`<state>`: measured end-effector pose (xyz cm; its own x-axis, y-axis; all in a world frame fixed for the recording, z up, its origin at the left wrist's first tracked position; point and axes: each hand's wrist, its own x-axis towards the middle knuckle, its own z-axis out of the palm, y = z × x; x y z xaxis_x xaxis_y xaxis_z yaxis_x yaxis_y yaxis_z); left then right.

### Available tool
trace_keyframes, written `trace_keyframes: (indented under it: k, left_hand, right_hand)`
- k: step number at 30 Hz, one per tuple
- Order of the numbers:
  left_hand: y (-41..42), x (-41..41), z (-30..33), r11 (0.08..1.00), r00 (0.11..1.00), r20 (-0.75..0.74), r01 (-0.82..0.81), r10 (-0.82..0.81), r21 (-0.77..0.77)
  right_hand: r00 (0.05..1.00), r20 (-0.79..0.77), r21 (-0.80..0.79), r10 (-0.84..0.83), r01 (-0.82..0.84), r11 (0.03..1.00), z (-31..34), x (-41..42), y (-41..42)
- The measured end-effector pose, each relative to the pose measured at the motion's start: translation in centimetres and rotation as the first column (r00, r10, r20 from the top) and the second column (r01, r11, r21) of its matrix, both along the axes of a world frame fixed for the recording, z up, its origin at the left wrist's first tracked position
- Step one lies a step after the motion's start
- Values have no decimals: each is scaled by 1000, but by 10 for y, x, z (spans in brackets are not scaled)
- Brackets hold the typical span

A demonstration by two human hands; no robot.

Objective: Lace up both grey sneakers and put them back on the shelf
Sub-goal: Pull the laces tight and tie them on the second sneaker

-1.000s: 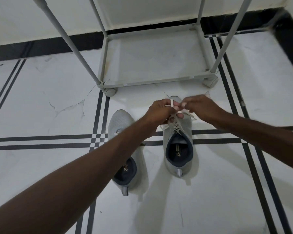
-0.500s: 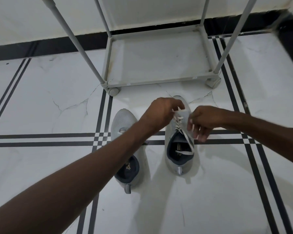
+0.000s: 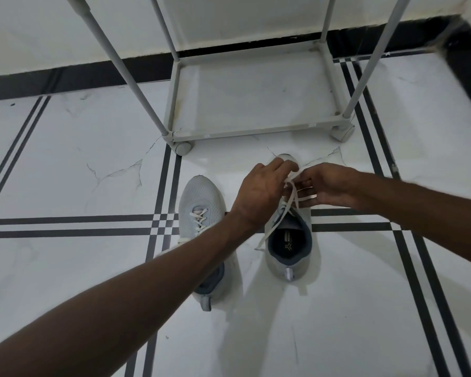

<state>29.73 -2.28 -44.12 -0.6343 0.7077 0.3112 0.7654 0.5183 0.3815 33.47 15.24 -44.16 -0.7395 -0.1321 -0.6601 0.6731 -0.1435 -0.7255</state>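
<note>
Both grey sneakers stand side by side on the floor (image 3: 65, 164), toes toward the shelf (image 3: 256, 133). My left hand (image 3: 259, 194) and my right hand (image 3: 326, 186) meet over the front of the right sneaker (image 3: 288, 257), each pinching the white lace (image 3: 290, 202); one loose end hangs down beside the shoe opening. The left sneaker (image 3: 201, 202) lies partly under my left forearm, its laces crossed.
</note>
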Motion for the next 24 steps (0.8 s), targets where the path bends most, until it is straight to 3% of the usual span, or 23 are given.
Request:
trace_keyframes:
  k: [4, 7, 11, 13, 14, 15, 16, 17, 18, 20, 21, 24]
  left_hand:
    - [4, 0, 0, 999, 999, 43, -8, 6, 52]
    - [-2, -7, -2, 982, 960, 257, -147, 113, 117]
    - [-14, -18, -5, 936, 832, 474, -349, 290, 40]
    - [-25, -24, -7, 907, 724, 591, -419, 357, -35]
    - [-34, -30, -10, 880, 623, 675, -467, 395, -84]
    - [-44, -36, -11, 847, 496, 752, -509, 434, -153]
    - [-56, -41, -14, 823, 405, 781, -518, 475, -233]
    - [-67, -47, -17, 816, 400, 749, -483, 529, -319]
    - [-76, -54, -21, 815, 506, 641, -411, 577, -409]
    - [-81, -56, -25, 790, 731, 401, -306, 553, -532]
    - [-75, -52, -23, 801, 785, 361, -268, 504, -535]
    - [-43, -30, -23, 906, 845, 443, -105, 299, -410]
  right_hand:
    - [999, -43, 89, -31, 35, 995, -2, -3, 0]
    - [984, -86, 162, -155, 167, 973, -8, -6, -1]
    - [932, -127, 152, -339, 356, 922, -11, -8, 13]
    - [972, -151, 245, -180, 213, 946, -6, -5, 23]
    - [988, -156, 399, 2, 62, 915, -3, -3, 29]
    - [967, -123, 599, 223, -107, 794, -3, -2, 37]
    - [909, -42, 771, 414, -234, 592, -3, 1, 44]
    - [856, 45, 862, 516, -294, 413, -5, 4, 50]
    - [823, 95, 893, 560, -320, 318, -8, 9, 55]
    - [803, 103, 896, 587, -331, 295, -14, 19, 58]
    - [803, 75, 892, 591, -319, 320, -18, 22, 55]
    - [748, -53, 896, 662, -257, 362, -27, 22, 34]
